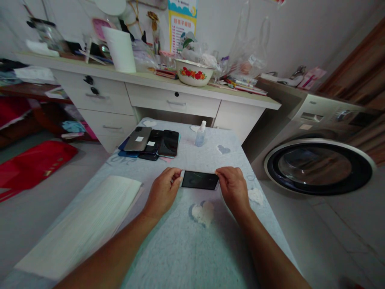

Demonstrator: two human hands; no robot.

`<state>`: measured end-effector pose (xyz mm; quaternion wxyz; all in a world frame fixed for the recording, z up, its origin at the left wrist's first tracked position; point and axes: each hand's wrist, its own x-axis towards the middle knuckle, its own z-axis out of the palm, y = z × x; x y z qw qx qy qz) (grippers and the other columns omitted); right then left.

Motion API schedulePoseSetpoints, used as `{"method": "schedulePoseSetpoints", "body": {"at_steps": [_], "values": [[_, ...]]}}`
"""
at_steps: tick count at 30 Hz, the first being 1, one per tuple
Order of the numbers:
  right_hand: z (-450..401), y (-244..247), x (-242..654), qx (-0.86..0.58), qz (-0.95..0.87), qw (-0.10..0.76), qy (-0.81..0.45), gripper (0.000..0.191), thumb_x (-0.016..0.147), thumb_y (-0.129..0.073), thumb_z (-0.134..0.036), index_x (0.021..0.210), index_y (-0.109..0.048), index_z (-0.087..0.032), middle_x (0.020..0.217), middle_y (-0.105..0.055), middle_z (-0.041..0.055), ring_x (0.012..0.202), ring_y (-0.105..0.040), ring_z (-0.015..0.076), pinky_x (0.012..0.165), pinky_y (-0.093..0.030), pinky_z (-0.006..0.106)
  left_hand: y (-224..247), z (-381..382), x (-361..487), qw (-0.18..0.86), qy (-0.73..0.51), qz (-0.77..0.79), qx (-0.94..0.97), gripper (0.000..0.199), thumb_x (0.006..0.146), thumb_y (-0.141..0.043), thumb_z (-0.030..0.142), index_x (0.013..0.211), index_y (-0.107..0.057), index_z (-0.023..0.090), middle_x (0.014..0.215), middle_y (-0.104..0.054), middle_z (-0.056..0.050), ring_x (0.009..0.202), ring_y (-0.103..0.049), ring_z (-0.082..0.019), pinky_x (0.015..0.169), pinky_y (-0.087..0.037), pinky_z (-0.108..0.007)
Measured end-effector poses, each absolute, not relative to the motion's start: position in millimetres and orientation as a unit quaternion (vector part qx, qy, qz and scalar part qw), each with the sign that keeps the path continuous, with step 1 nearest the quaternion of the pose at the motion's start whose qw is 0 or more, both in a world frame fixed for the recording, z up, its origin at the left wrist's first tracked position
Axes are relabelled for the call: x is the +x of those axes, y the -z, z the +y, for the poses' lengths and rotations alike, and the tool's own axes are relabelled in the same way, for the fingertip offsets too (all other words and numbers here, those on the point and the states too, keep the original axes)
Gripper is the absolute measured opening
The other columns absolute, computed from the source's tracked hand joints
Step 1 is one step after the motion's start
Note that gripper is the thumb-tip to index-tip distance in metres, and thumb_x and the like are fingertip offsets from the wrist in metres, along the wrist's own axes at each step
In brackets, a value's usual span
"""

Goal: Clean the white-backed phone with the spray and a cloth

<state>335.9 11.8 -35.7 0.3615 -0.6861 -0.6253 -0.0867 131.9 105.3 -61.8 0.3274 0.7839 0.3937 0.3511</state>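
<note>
Sideways between my two hands is a smartphone (200,180) with a dark screen facing up and pale ends. My left hand (165,185) pinches its left end with thumb and fingers. At the opposite end, the fingers of my right hand (234,184) close on the right edge. Beyond my left hand lies a pile of several phones (138,139), some with white stickers on their backs; one black phone (169,143) is on its right side. A small clear spray bottle (200,134) with a white cap stands upright past the held phone.
The table has a pale blue cloth (192,253) with heart prints. Folded cream paper or cloth (84,224) lies along its left side. Behind stands a white desk (177,102) bearing a flowered enamel bowl (195,73) and a paper roll (120,50). A washing machine (319,132) is at right.
</note>
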Motion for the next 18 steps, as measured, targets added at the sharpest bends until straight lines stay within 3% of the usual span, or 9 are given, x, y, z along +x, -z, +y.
{"method": "schedulePoseSetpoints", "body": {"at_steps": [7, 18], "values": [[12, 36, 319, -0.669, -0.661, 0.321, 0.112, 0.019, 0.088, -0.052, -0.011, 0.094, -0.069, -0.017, 0.093, -0.068, 0.0067, 0.084, -0.050, 0.0219, 0.077, -0.041, 0.035, 61, 102, 133, 0.330, -0.334, 0.396, 0.789, 0.011, 0.080, -0.050, 0.018, 0.087, -0.059, 0.019, 0.081, -0.060, 0.000, 0.074, -0.057, -0.015, 0.067, -0.044, -0.026], [15, 36, 288, -0.631, -0.702, 0.294, 0.148, 0.016, 0.092, -0.053, -0.019, 0.097, -0.068, -0.021, 0.097, -0.070, 0.0042, 0.082, -0.048, 0.0209, 0.075, -0.035, 0.037, 56, 95, 135, 0.332, -0.311, 0.352, 0.818, 0.010, 0.079, -0.051, 0.015, 0.083, -0.059, 0.020, 0.079, -0.059, 0.000, 0.073, -0.057, -0.015, 0.067, -0.044, -0.027]]}}
